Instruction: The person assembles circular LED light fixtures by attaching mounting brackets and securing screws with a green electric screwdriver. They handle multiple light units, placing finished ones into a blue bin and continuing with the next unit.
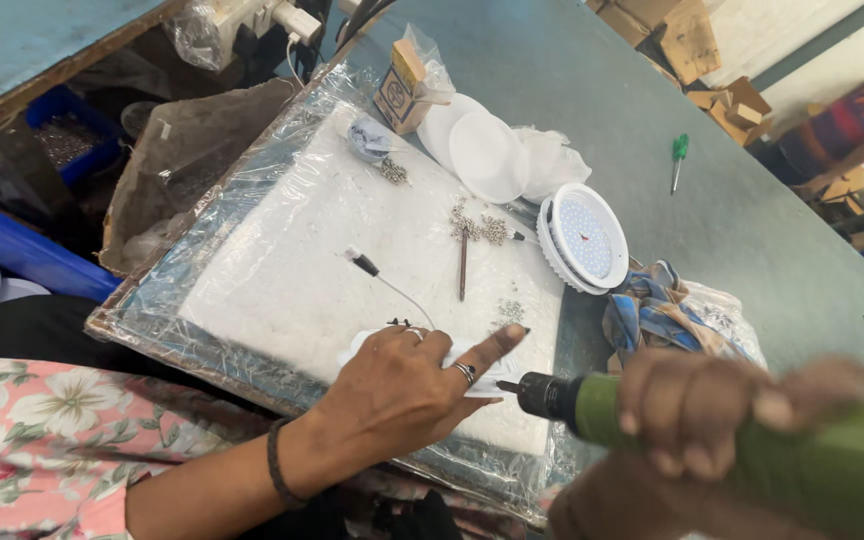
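My left hand (402, 385) lies flat on a small white part (472, 380) on the white foam pad (292, 270), index finger stretched out beside the tool tip. My right hand (722, 410) grips a green electric screwdriver (652, 415), blurred, with its black bit touching the white part next to my left fingers. A thin white wire with a black plug (364, 264) runs from under my left hand. Small heaps of silver screws (479, 226) and a brown stick-like tool (463, 265) rest further up the pad.
A round white lamp with a dotted face (585, 238) lies right of the pad, with white discs (487, 155) and a small cardboard box (400, 90) behind. A blue cloth (657, 310), a green screwdriver (677, 160) and cartons (692, 40) sit on the grey table. Blue bins (12, 250) stand at left.
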